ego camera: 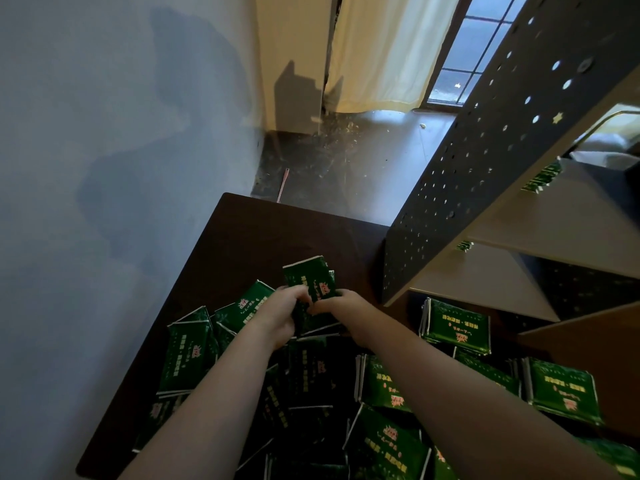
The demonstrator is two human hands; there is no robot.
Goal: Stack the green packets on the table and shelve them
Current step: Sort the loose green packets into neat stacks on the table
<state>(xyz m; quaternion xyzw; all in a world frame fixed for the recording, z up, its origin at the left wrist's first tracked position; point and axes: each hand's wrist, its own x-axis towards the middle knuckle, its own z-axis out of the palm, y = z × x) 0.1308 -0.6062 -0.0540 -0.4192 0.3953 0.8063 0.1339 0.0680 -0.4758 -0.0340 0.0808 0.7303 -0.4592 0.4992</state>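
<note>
Two bare forearms come in from 7 and 5 o'clock and converge toward 12. The left hand (pixel 278 318) and right hand (pixel 341 306) sit close together, fingers curled round one packet bundle (pixel 311 278) between them.

A bundle of packets (pixel 311 277) sits pinched between the fingers of the left hand (pixel 277 315) and the right hand (pixel 346 308), above the table (pixel 263 233) — loose packets (pixel 188 355) lie below and left of the fingers, stacked piles (pixel 457 327) to their right, and the shelf (pixel 554 216) stands beyond those piles.
</note>
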